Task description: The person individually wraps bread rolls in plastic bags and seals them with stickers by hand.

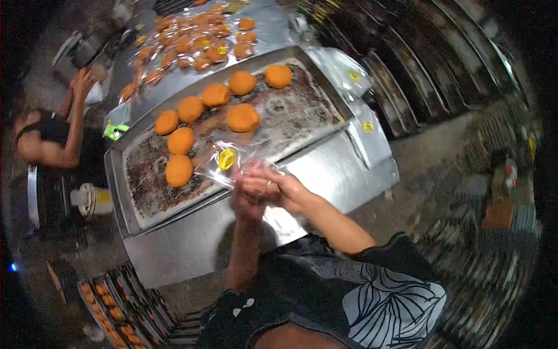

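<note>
My two hands meet over the near edge of a worn baking tray (145,220). Between them is a clear plastic bag (210,170) with a yellow label, spread out toward the tray. My left hand (247,205) is closed at the bag's near end. Over it lies my right hand (274,185), fingers curled on the same gathered plastic and slightly blurred. Several round golden-brown buns lie on the tray, among them one bun (242,118) just beyond the bag and another bun (179,170) to its left.
Behind the tray, bagged buns (197,38) are heaped on the metal table (168,259). Stacks of clear bags (363,125) with yellow labels lie at right. A person (55,136) is at left, near a white bucket (93,199). Dark trays (424,58) stand behind, and a rack with buns (113,311) below left.
</note>
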Motion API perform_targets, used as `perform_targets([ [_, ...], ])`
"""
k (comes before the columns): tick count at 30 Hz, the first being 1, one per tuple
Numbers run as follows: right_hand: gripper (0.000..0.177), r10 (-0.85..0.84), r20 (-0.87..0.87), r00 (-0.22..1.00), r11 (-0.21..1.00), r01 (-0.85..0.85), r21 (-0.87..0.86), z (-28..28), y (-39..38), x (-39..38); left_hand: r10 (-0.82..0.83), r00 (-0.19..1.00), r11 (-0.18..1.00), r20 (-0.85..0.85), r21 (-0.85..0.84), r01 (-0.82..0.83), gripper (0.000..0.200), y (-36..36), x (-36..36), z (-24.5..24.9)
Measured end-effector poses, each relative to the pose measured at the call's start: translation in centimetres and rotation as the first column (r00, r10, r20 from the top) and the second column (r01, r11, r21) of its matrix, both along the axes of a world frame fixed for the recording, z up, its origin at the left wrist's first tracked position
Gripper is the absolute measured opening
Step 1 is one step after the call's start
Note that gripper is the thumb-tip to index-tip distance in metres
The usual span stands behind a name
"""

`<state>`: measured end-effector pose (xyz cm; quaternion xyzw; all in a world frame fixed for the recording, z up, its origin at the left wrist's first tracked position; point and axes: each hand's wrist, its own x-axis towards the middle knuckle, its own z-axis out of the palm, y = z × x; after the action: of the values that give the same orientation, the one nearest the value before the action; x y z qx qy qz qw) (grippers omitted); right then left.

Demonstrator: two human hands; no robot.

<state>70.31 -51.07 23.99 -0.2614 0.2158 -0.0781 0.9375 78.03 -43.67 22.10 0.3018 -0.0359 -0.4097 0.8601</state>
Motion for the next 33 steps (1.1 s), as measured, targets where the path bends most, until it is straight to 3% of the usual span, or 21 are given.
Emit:
perform_targets([
  [2, 0.03, 0.234, -0.176, 0.956, 0.68, -0.29, -0.673, -0.6, -6.5, 3.0, 0.123, 0.989, 0.991, -0.084, 0.055, -0.118, 0.051, 1.4, 3.7, -1.7],
  [4, 0.029, -0.475, -0.06, 0.878, -0.04, -0.09, -0.995, -2.4, -15.5, 8.4, 0.297, 0.941, 0.927, -0.165, 0.285, -0.243, 0.04, 2.8, 5.1, 0.0],
  [6, 0.04, -0.8, 0.069, 0.596, -0.346, -0.365, -0.864, -9.5, -24.9, 13.2, 0.421, 0.88, 0.907, -0.22, 0.116, -0.405, 0.04, 5.0, 5.7, 0.2],
  [7, 0.048, -0.889, 0.169, 0.425, -0.386, -0.5, -0.775, -11.4, -27.3, 14.8, 0.413, 0.873, 0.908, -0.259, 0.05, -0.415, 0.039, 6.3, 5.7, 0.3],
  [8, 0.055, -0.915, 0.03, 0.403, -0.262, -0.537, -0.802, -12.1, -27.1, 15.6, 0.436, 0.863, 0.898, -0.254, 0.061, -0.436, 0.039, 7.4, 5.7, 0.1],
  [12, 0.057, -0.692, -0.195, 0.695, -0.388, -0.586, -0.711, -11.5, -21.5, 16.6, 0.42, 0.821, 0.867, -0.388, -0.095, -0.489, 0.05, 10.8, 7.2, 0.0],
  [14, 0.055, -0.648, -0.318, 0.692, -0.336, -0.634, -0.696, -8.2, -18.3, 13.7, 0.376, 0.82, 0.861, -0.432, -0.164, -0.482, 0.052, 12.4, 8.2, 0.1],
  [15, 0.046, -0.661, -0.193, 0.725, -0.272, -0.471, -0.839, -11.8, -21.2, 14.0, 0.403, 0.793, 0.845, -0.456, -0.148, -0.514, 0.057, 12.9, 8.8, 0.5],
  [16, 0.041, -0.608, -0.27, 0.746, -0.069, -0.389, -0.919, -8.2, -19.8, 12.4, 0.406, 0.794, 0.847, -0.453, -0.14, -0.513, 0.057, 13.8, 9.3, 0.8],
  [19, 0.038, -0.451, 0.08, 0.889, -0.258, -0.044, -0.965, -0.7, -7.8, 9.3, 0.46, 0.735, 0.797, -0.498, -0.133, -0.589, 0.05, 14.1, 10.7, 1.3],
  [20, 0.041, -0.415, 0.343, 0.843, -0.506, 0.099, -0.857, 2.0, -1.8, 8.1, 0.43, 0.742, 0.814, -0.514, -0.135, -0.565, 0.05, 13.7, 10.4, 1.1],
  [21, 0.043, -0.311, 0.464, 0.829, -0.692, 0.137, -0.709, 2.0, 2.3, 7.1, 0.418, 0.774, 0.85, -0.475, -0.097, -0.519, 0.054, 13.0, 9.9, 0.9],
  [22, 0.05, -0.14, 0.455, 0.879, -0.667, 0.256, -0.699, 1.9, 5.4, 6.5, 0.395, 0.81, 0.884, -0.434, -0.062, -0.464, 0.058, 12.0, 9.3, 0.8],
  [23, 0.061, -0.174, 0.375, 0.91, -0.779, 0.106, -0.618, 0.5, 7.5, 5.7, 0.362, 0.908, 0.931, -0.212, 0.036, -0.363, 0.05, 11.4, 8.1, 0.5],
  [24, 0.071, -0.262, 0.361, 0.895, -0.72, 0.068, -0.691, 2.2, 8.9, 5.3, 0.187, 0.976, 0.965, -0.115, -0.165, -0.204, 0.052, 11.6, 7.5, -1.2],
  [26, 0.073, -0.428, 0.283, 0.859, -0.445, 0.072, -0.893, 1.0, 10.2, 3.8, -0.12, 0.978, 0.986, -0.173, -0.14, 0.096, 0.056, 12.2, 8.9, -2.2],
  [27, 0.073, -0.411, 0.212, 0.887, -0.398, 0.035, -0.917, 0.0, 11.4, 1.9, -0.155, 0.968, 0.981, -0.195, -0.144, 0.128, 0.056, 11.7, 7.4, -1.5],
  [28, 0.074, -0.38, 0.148, 0.913, -0.347, 0.008, -0.938, -0.8, 12.6, 0.3, 0.016, 0.998, 1.0, 0.065, 0.015, -0.017, 0.06, 11.2, 5.8, 0.2],
  [29, 0.076, -0.325, 0.384, 0.864, -0.409, 0.237, -0.881, -1.4, 12.9, -0.6, 0.157, 0.924, 0.969, 0.349, 0.123, -0.212, 0.064, 10.9, 4.6, 1.1],
  [32, 0.081, -0.446, 0.491, 0.748, -0.589, 0.168, -0.791, -0.3, 12.4, -0.5, 0.082, 0.959, 0.993, 0.27, 0.06, -0.101, 0.07, 10.7, 2.9, 1.4],
  [33, 0.082, -0.561, 0.368, 0.741, -0.471, 0.08, -0.879, 0.3, 12.2, -0.3, 0.056, 0.96, 0.997, 0.273, 0.033, -0.067, 0.071, 10.6, 2.3, 1.8],
])
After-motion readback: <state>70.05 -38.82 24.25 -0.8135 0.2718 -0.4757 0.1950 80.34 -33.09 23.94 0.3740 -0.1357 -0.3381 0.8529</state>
